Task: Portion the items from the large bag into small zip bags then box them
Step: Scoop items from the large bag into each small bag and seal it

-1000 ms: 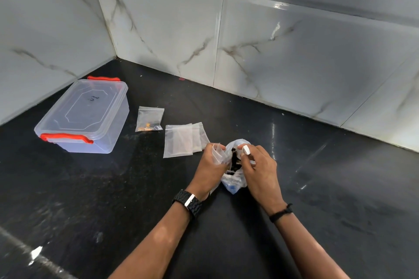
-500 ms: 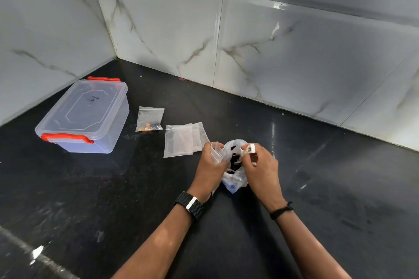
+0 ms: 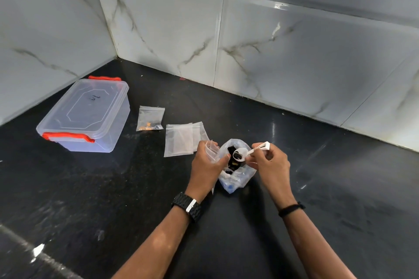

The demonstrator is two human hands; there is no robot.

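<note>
Two hands work close together over the black, glossy stone surface (image 3: 90,199). The right hand (image 3: 269,161) pinches the handle of a small white plastic scoop (image 3: 243,153), and its round bowl carries some small dark pieces. The scoop hangs just above the open mouth of the large clear plastic bag (image 3: 235,176), which stands on the surface between the two hands. The left hand (image 3: 204,163) grips a small clear zip bag (image 3: 210,148) by its upper edge; whether its mouth is already open I cannot tell.

The relation that matters is this: the small zip bag lies directly to the left of the scoop bowl, just beside it. The scoop's long axis runs from the handle end at the upper right down to the bowl at the lower left, so the bowl already points toward the left hand. I judge that the next move is a short carry to the left and a tilt into the zip bag.

Nothing stands between them. Further left lie a few empty clear zip bags (image 3: 181,139), one filled zip bag with orange and dark bits (image 3: 150,119), and a clear plastic box with red latches (image 3: 86,115), its lid on.
</note>
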